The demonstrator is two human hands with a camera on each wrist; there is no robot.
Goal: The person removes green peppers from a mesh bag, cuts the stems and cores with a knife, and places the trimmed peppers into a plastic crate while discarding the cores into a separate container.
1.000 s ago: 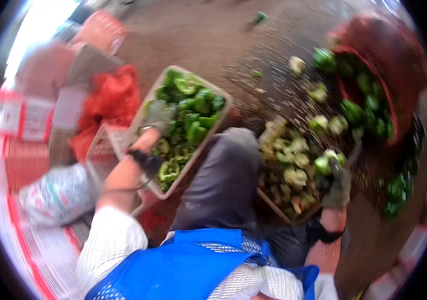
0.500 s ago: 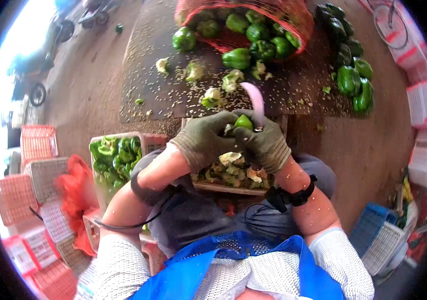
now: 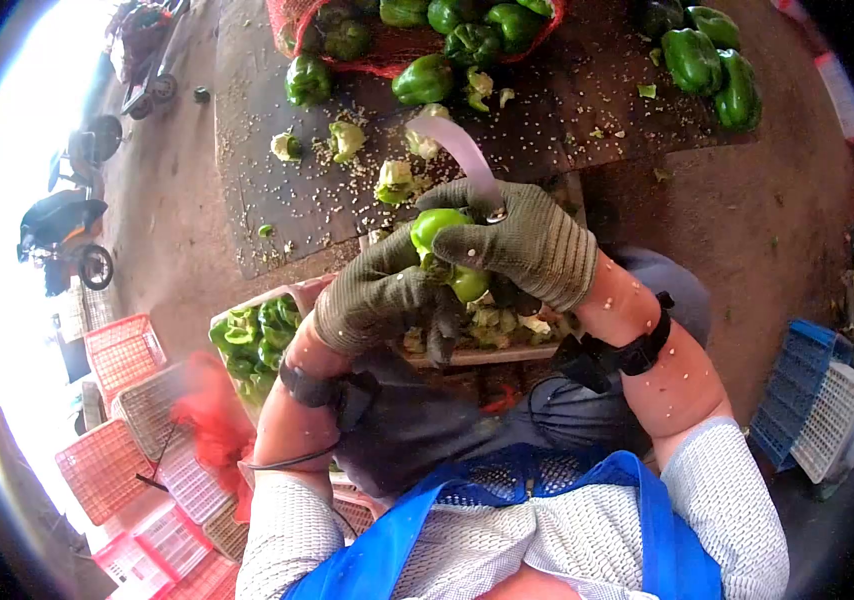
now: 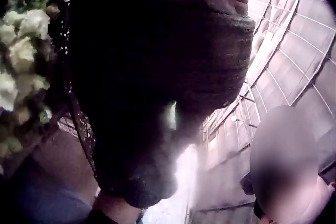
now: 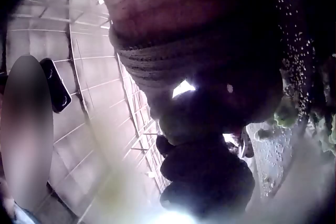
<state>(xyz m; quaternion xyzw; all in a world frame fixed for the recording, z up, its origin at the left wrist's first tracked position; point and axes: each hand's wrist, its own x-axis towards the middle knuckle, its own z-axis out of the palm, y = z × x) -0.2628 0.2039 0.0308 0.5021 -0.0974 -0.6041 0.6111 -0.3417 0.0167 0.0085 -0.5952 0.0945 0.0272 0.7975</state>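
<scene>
In the head view, bright light is let in from the left, where the frame is washed out by white glare. Highlights are cast on the green peppers (image 3: 692,62), while the red netting (image 3: 212,415) is blurred at lower left. Lines are bent towards the black, rounded edges. In the wrist views, the left hand (image 4: 163,77) and right hand (image 5: 205,103) are backlit into near-black shadow; the right view's bottom is veiled by pale haze.

The left hand's glove (image 3: 372,300) and right hand's glove (image 3: 537,240) were olive-green — ridged bands at the right cuff (image 3: 575,265); between them, the pepper (image 3: 467,284) was bright green; beyond, the knife (image 3: 462,150) was pale pink — the mesh sack (image 3: 377,67) red; nearer the body, the vest (image 3: 662,530) was blue.
</scene>
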